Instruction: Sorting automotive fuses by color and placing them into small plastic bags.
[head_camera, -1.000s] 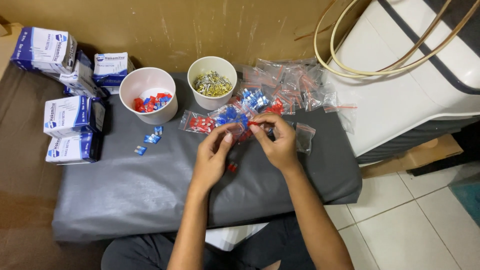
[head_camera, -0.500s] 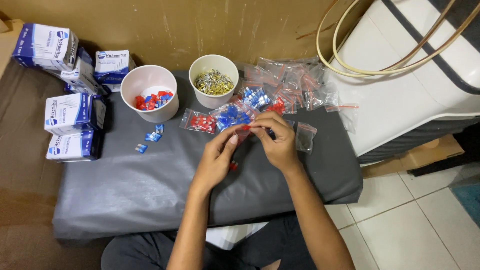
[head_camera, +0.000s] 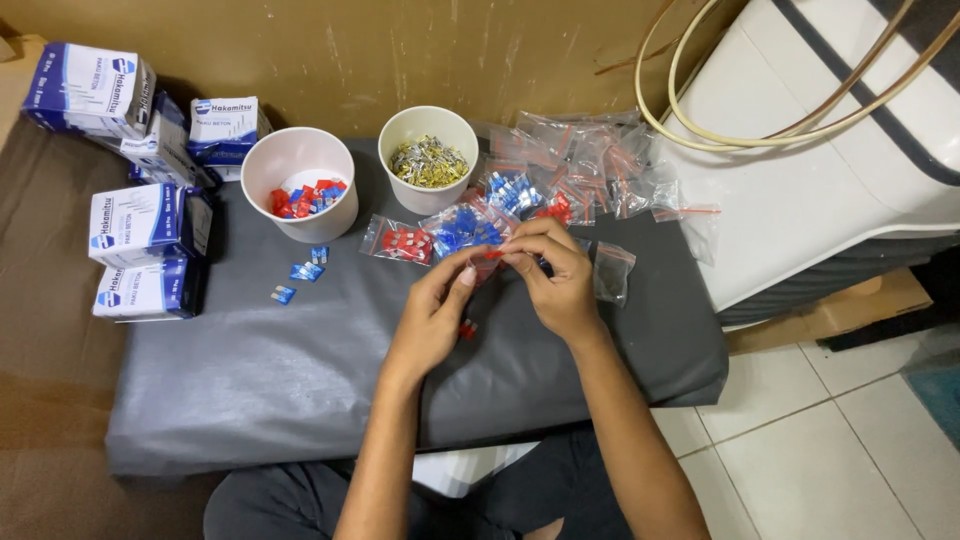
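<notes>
My left hand (head_camera: 432, 312) and my right hand (head_camera: 556, 277) meet over the middle of a dark grey padded surface (head_camera: 300, 380). Together they pinch a small clear plastic bag (head_camera: 487, 262) with red pieces in it. A small red piece (head_camera: 467, 329) lies on the surface just under my left hand. Right behind my hands lie a bag of red pieces (head_camera: 400, 240) and a bag of blue pieces (head_camera: 467, 226).
A white cup of red and blue pieces (head_camera: 300, 185) and a white cup of metal parts (head_camera: 430, 150) stand at the back. Loose blue pieces (head_camera: 305, 270) lie by the first cup. Blue-white boxes (head_camera: 145, 250) are stacked at left. Clear bags (head_camera: 590, 165) pile at right, near a white appliance (head_camera: 830, 170).
My hands have stayed in the same spot, with only small finger movements on the little bag. The view has shifted slightly.
</notes>
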